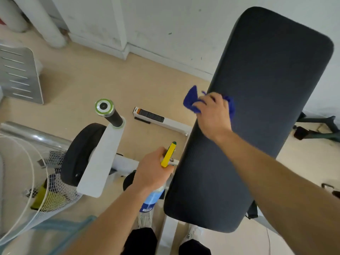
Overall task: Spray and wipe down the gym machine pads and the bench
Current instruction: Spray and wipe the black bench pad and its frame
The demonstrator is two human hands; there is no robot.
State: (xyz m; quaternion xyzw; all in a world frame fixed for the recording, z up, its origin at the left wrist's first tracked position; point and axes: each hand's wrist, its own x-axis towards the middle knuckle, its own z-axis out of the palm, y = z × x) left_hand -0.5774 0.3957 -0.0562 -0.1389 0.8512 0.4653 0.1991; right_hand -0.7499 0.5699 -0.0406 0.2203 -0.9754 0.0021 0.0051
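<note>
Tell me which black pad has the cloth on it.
The long flat pad on the right: the right hand holds the blue cloth against its left edge. The round pad at left has no hand on it.

Nothing fancy here: my left forearm [103,219] and right forearm [276,172] are both bare all the way from the frame edge out to my left hand [152,170] and right hand [214,115]. Down low I've got black legwear [140,240] on, can't tell from this angle if it's shorts or trousers. Light sneakers too, left shoe [145,219] and right shoe [192,233], whitish with a grey speckled knit look, kinda blurry.
</note>
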